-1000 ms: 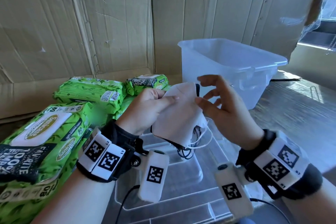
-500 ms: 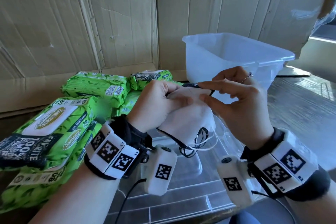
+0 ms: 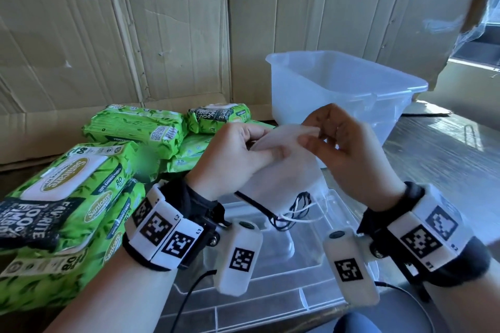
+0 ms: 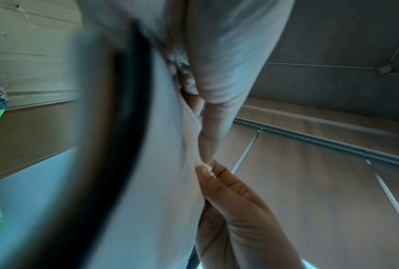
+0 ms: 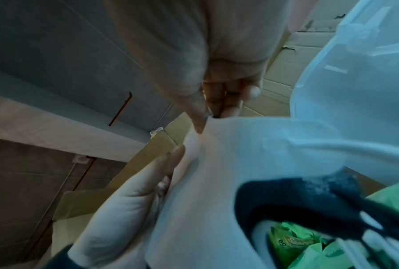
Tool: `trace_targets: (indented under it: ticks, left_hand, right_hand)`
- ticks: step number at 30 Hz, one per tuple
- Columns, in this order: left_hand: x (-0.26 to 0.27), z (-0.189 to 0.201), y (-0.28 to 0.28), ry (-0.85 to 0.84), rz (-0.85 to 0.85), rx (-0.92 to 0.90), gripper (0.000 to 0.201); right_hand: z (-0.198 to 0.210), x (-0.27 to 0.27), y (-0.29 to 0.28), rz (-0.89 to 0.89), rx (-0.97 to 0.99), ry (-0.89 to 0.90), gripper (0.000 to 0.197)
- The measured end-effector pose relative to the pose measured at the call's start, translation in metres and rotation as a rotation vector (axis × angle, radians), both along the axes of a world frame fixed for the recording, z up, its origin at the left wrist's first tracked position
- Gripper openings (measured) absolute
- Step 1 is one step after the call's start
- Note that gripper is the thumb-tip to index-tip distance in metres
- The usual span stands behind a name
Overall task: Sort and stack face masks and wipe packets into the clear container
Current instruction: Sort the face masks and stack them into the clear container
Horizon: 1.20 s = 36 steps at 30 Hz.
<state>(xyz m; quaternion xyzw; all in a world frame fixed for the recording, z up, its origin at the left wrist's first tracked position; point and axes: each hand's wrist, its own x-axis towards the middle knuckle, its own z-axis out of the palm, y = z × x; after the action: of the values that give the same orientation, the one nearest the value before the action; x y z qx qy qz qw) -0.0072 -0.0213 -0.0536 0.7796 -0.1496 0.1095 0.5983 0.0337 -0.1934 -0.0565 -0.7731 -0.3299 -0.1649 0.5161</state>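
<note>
I hold a small bunch of white face masks (image 3: pixel 284 170) over a clear lid (image 3: pixel 270 257). My left hand (image 3: pixel 266 153) grips the bunch from the left. My right hand (image 3: pixel 308 135) pinches the top corner of one white mask between thumb and fingers. Black and white ear loops (image 3: pixel 295 213) dangle below. In the right wrist view the right hand (image 5: pixel 207 118) nips the mask (image 5: pixel 216 172) at its edge. The left wrist view shows the mask (image 4: pixel 147 182) with a black band beside it. The clear container (image 3: pixel 346 84) stands just behind the hands. Green wipe packets (image 3: pixel 67 192) lie to the left.
Several more green wipe packets (image 3: pixel 135 127) are piled at the back left against a cardboard wall (image 3: pixel 162 21). The dark wooden tabletop (image 3: pixel 446 165) extends to the right of the container. A cable (image 3: pixel 186 303) runs from the left wrist camera.
The right hand went from spread fingers beside the masks to pinching the top edge of a mask. The left hand kept its grip and the bunch stayed over the lid.
</note>
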Motion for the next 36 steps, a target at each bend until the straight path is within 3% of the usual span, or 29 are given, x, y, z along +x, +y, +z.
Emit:
trace_targets:
  ticks: [4, 9, 12, 14, 16, 21, 23, 25, 27, 29, 33, 36]
  left_hand:
    - [0.000, 0.003, 0.003, 0.019, -0.006, -0.021, 0.017]
    - [0.002, 0.002, 0.005, -0.011, 0.021, 0.021, 0.028]
    - [0.003, 0.002, 0.005, -0.062, 0.010, 0.024, 0.031]
    - [0.004, 0.000, 0.006, -0.079, 0.023, 0.081, 0.039]
    - [0.006, -0.002, 0.007, -0.097, 0.037, 0.120, 0.044]
    - [0.009, -0.004, 0.009, -0.116, 0.024, 0.138, 0.048]
    - [0.009, -0.004, 0.009, -0.161, 0.003, 0.151, 0.054]
    - [0.011, -0.004, 0.011, -0.227, 0.039, 0.144, 0.059]
    - [0.012, -0.004, 0.015, -0.269, 0.111, 0.133, 0.056]
    - [0.013, -0.004, 0.018, -0.273, 0.151, 0.148, 0.040]
    - [0.012, -0.004, 0.017, -0.276, 0.141, 0.193, 0.021]
    - [0.010, 0.003, 0.011, -0.199, 0.093, 0.174, 0.017]
  right_hand:
    - [0.000, 0.005, 0.006, 0.070, 0.047, 0.071, 0.032]
    - [-0.001, 0.008, 0.009, -0.064, 0.043, 0.068, 0.050]
    - [-0.007, 0.007, 0.011, -0.069, -0.042, 0.192, 0.068]
    - [-0.013, 0.005, 0.014, 0.140, -0.129, 0.335, 0.050]
    - [-0.018, 0.003, 0.016, 0.339, -0.098, 0.414, 0.032]
    - [-0.017, 0.005, 0.013, 0.487, 0.163, 0.442, 0.040]
    - [-0.016, 0.004, 0.012, 0.486, 0.175, 0.448, 0.037]
    - [-0.017, 0.002, 0.008, 0.462, 0.132, 0.394, 0.049]
    - [-0.016, -0.001, 0.003, 0.444, 0.089, 0.300, 0.071]
    - [-0.014, -0.005, -0.002, 0.410, 0.045, 0.252, 0.077]
    - [-0.008, -0.009, -0.004, 0.332, -0.118, 0.268, 0.048]
    - [-0.003, -0.007, -0.009, 0.297, -0.190, 0.326, 0.045]
